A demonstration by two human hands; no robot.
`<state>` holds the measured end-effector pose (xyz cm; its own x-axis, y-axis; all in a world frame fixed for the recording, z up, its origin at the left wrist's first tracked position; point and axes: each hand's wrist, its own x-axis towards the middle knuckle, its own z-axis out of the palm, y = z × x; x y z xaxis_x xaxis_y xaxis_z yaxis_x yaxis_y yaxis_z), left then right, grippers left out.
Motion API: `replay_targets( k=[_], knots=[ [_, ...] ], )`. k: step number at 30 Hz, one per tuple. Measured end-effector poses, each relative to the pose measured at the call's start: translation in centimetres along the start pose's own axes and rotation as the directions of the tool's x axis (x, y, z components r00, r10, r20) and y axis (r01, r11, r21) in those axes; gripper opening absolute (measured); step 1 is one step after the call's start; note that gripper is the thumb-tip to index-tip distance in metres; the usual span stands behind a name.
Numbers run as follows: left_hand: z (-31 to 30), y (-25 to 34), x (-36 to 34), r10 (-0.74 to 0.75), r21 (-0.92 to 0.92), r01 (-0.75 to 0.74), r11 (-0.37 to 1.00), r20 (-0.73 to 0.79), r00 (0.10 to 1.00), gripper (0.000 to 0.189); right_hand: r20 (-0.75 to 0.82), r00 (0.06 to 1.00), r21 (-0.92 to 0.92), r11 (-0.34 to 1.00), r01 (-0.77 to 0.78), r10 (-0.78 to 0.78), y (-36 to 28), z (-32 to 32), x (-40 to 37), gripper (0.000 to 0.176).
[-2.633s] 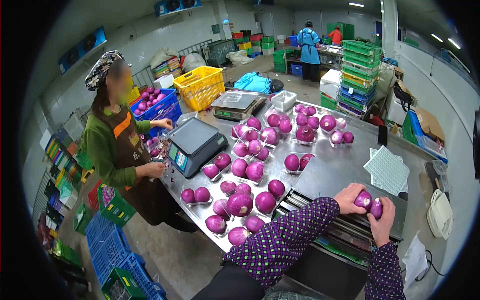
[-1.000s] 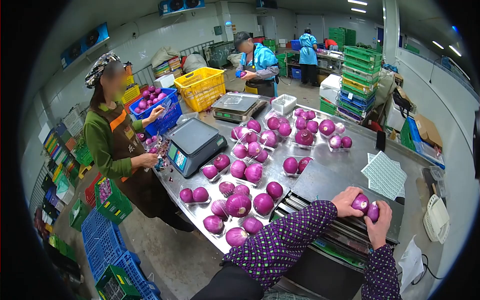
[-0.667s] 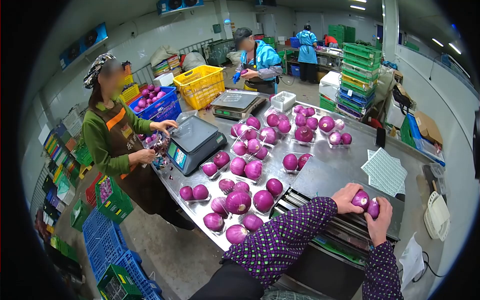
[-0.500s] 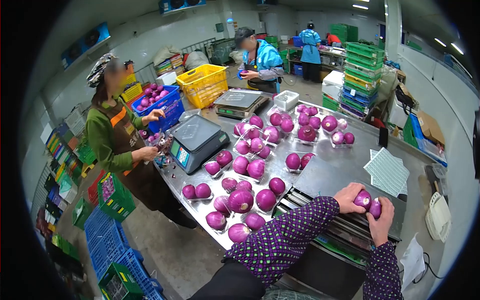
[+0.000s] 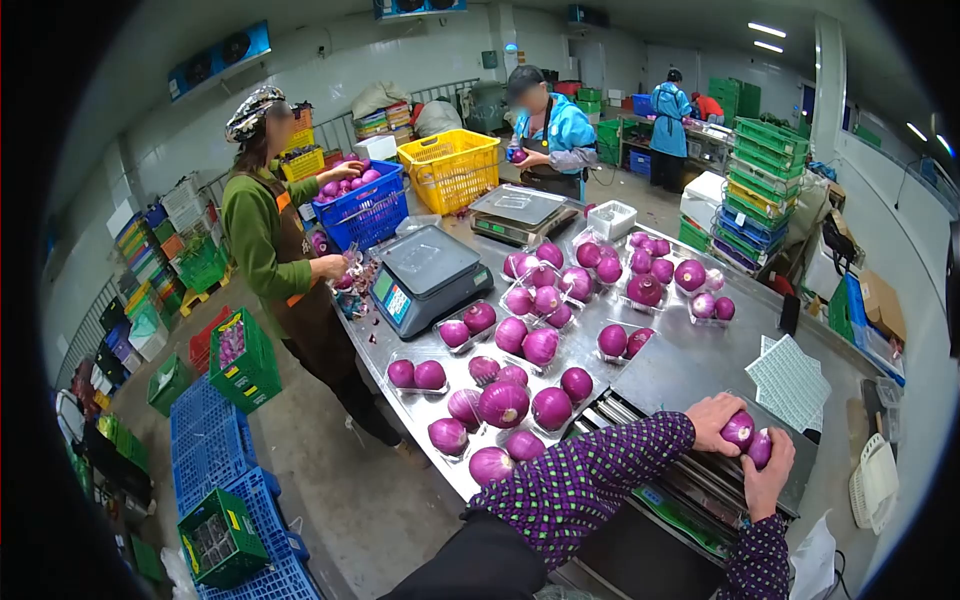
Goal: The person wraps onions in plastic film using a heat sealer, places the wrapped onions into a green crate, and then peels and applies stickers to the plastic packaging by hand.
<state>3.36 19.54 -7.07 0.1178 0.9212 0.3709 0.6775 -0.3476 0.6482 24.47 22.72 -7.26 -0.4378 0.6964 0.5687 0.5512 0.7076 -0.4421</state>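
Note:
Over the flat metal plate of a wrapping machine (image 5: 690, 460), my left hand (image 5: 712, 420) is closed on a red onion (image 5: 739, 428). My right hand (image 5: 768, 478) grips a second, smaller red onion (image 5: 760, 449) right beside it. The two onions touch or nearly touch, and whether a tray lies under them is hidden by my hands. Left of my sleeve, several red onions (image 5: 503, 403) sit in clear plastic trays on the metal table (image 5: 440, 470).
White gridded mats (image 5: 790, 382) lie beyond my hands. Two scales (image 5: 425, 275) stand on the table's far left. A co-worker in green (image 5: 250, 235) reaches into a blue crate (image 5: 365, 215) of onions; another person in blue (image 5: 560, 130) holds an onion. Stacked crates (image 5: 765, 180) rise behind.
The view has swung left, shifting the scene rightward. My hands keep their hold on the two onions. The co-worker in green has moved a hand onto the onions in the blue crate.

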Motion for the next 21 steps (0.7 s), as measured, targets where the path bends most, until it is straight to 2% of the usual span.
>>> replay_targets(
  k=[1, 4, 8, 10, 12, 17, 19, 21],
  knots=[
    [0.1, 0.1, -0.3, 0.000, -0.003, 0.000, 1.000, -0.002, 1.000, 0.077, 0.003, 1.000, -0.003, 1.000, 0.002, -0.002, 0.0, -0.2, -0.1, 0.064],
    [0.1, 0.3, -0.7, 0.101, 0.095, -0.089, 0.991, -0.133, 0.986, 0.077, -0.008, 1.000, 0.006, 1.000, 0.016, -0.016, 0.0, 0.0, 0.1, 0.063],
    [0.1, 0.2, -0.6, 0.071, 0.131, -0.055, 0.990, -0.119, 0.990, 0.077, 0.009, 1.000, 0.030, 1.000, 0.002, -0.002, 0.0, -0.2, 0.5, 0.063],
    [0.1, 0.4, -0.4, 0.011, 0.159, -0.001, 0.987, -0.060, 0.998, 0.078, 0.030, 1.000, 0.042, 0.999, -0.006, 0.005, 0.1, -0.6, 0.9, 0.064],
    [0.2, 0.4, -0.4, 0.006, 0.149, 0.004, 0.989, -0.064, 0.998, 0.079, 0.137, 0.990, 0.094, 0.994, -0.051, 0.038, 0.4, -1.1, 1.2, 0.069],
    [-0.1, 1.3, -0.7, -0.066, 0.139, 0.068, 0.988, -0.014, 0.998, 0.085, 0.143, 0.988, 0.197, 0.977, -0.087, 0.059, 0.8, -1.9, 1.4, 0.071],
    [-0.5, 1.5, -0.7, -0.065, 0.087, 0.065, 0.994, 0.003, 0.998, 0.087, 0.112, 0.985, 0.286, 0.945, -0.161, 0.134, 0.7, -2.7, 1.6, 0.071],
    [-0.7, 1.5, -0.7, -0.021, 0.061, 0.024, 0.998, -0.054, 0.998, 0.089, 0.114, 0.986, 0.213, 0.966, -0.144, 0.122, 0.8, -3.5, 2.1, 0.068]
  ],
)
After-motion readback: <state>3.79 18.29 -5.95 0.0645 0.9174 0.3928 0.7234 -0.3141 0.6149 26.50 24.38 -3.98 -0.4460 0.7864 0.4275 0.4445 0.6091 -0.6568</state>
